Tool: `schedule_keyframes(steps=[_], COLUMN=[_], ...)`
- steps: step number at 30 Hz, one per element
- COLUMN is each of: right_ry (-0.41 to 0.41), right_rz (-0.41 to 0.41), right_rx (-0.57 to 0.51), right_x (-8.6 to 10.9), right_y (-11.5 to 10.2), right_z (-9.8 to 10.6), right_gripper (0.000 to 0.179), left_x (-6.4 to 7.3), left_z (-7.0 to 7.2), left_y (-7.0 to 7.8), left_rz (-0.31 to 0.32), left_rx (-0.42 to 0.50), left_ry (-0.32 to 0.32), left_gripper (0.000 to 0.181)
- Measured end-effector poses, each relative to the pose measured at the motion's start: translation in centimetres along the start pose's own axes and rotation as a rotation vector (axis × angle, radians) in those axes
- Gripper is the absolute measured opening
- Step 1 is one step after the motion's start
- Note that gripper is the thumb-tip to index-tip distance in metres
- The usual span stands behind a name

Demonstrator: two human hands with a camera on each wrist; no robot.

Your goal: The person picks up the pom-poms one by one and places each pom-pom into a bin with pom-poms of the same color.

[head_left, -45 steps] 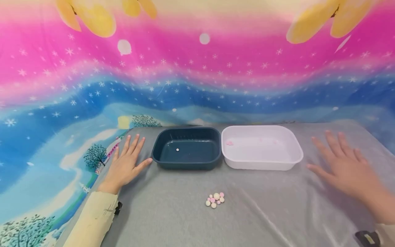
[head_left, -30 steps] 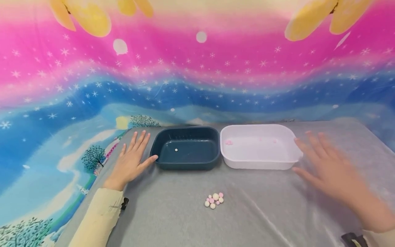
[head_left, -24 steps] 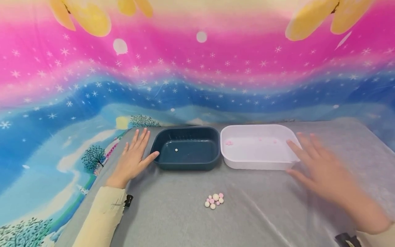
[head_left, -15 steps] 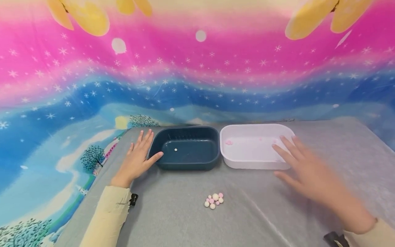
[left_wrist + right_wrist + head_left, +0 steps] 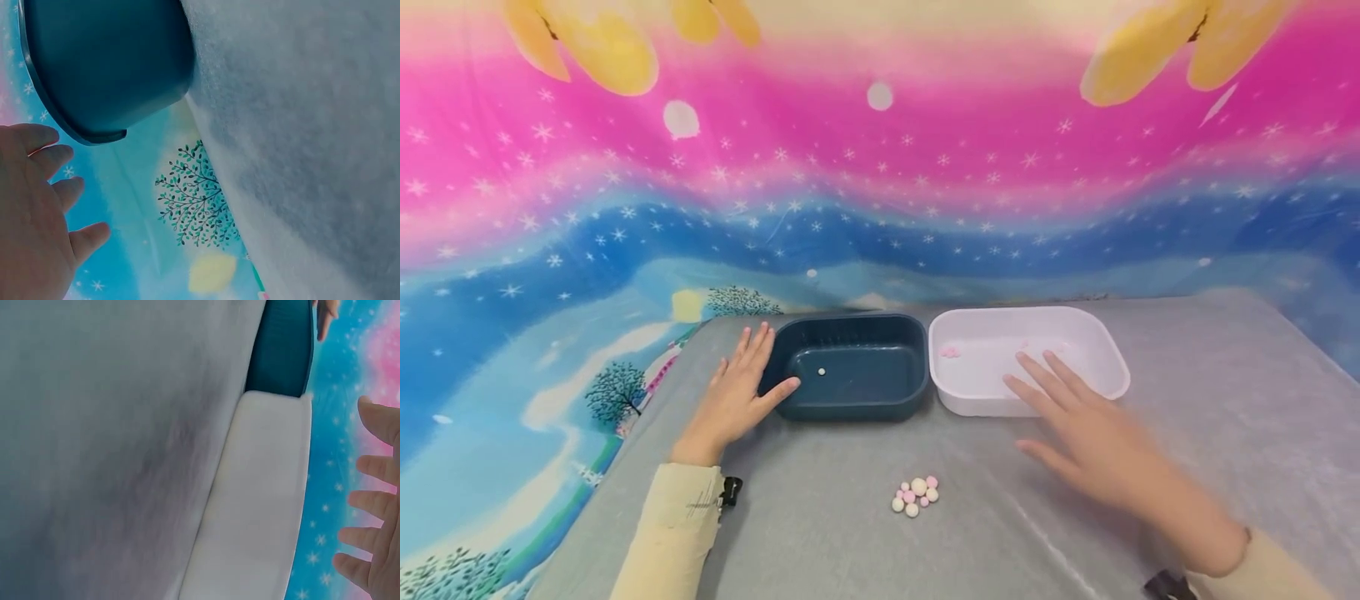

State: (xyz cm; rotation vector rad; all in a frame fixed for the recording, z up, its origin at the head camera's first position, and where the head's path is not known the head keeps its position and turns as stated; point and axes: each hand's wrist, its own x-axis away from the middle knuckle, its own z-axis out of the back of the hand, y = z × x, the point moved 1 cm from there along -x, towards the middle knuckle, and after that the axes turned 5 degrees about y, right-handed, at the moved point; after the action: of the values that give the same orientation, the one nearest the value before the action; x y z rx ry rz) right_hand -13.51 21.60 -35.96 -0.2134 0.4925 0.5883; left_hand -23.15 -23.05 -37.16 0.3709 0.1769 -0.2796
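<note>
The left hand (image 5: 730, 408), its fingers spread wide, is beside the dark tray (image 5: 850, 411). The right hand (image 5: 1105, 442), also wide, hovers near the white tray (image 5: 981, 406). Pink and cream balls (image 5: 919, 487) lie together on the grey tabletop (image 5: 820, 517). Marks (image 5: 703, 502) on the left sleeve (image 5: 673, 533) are too small for reading.
</note>
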Motion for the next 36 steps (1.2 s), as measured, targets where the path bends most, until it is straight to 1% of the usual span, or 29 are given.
schedule_keyframes(steps=[4, 7, 11, 13, 19, 23, 26, 32, 36], right_ry=[-0.008, -0.013, -0.014, -0.021, -0.028, -0.036, -0.045, -0.102, -0.148], right_rz=[0.031, 0.059, 0.127, 0.163, 0.225, 0.266, 0.298, 0.353, 0.367], right_rx=[-0.015, -0.025, -0.032, -0.038, -0.049, -0.072, -0.100, -0.145, -0.131], right_x=[-0.2, -0.4, -1.0, -1.3, -1.8, -2.1, -2.4, -2.9, -3.2], right_y=[-1.2, -2.2, -3.3, -3.7, -4.6, -5.0, -5.3, -6.4, -7.0], right_z=[-0.5, -1.0, -1.6, -1.8, -2.5, -2.9, -3.2, -3.8, -4.2], right_gripper=[0.068, 0.059, 0.053, 0.054, 0.056, 0.050, 0.042, 0.029, 0.025], left_x=[-0.1, -0.1, 0.0, 0.0, -0.3, -0.5, -0.5, 0.0, 0.1], left_z=[-0.5, -0.9, -1.2, -1.2, -1.4, -1.6, -1.6, -1.1, -1.0], left_y=[0.1, 0.1, 0.1, 0.1, 0.4, 0.4, 0.4, 0.2, 0.2], left_rz=[0.005, 0.015, 0.022, 0.024, 0.019, 0.013, 0.015, 0.042, 0.040], left_rx=[-0.009, -0.013, -0.011, -0.010, -0.011, -0.026, -0.014, -0.011, -0.028], left_ry=[-0.011, -0.020, -0.026, -0.027, -0.039, -0.051, -0.052, -0.056, -0.076], left_gripper=[0.094, 0.095, 0.097, 0.097, 0.099, 0.100, 0.100, 0.103, 0.105])
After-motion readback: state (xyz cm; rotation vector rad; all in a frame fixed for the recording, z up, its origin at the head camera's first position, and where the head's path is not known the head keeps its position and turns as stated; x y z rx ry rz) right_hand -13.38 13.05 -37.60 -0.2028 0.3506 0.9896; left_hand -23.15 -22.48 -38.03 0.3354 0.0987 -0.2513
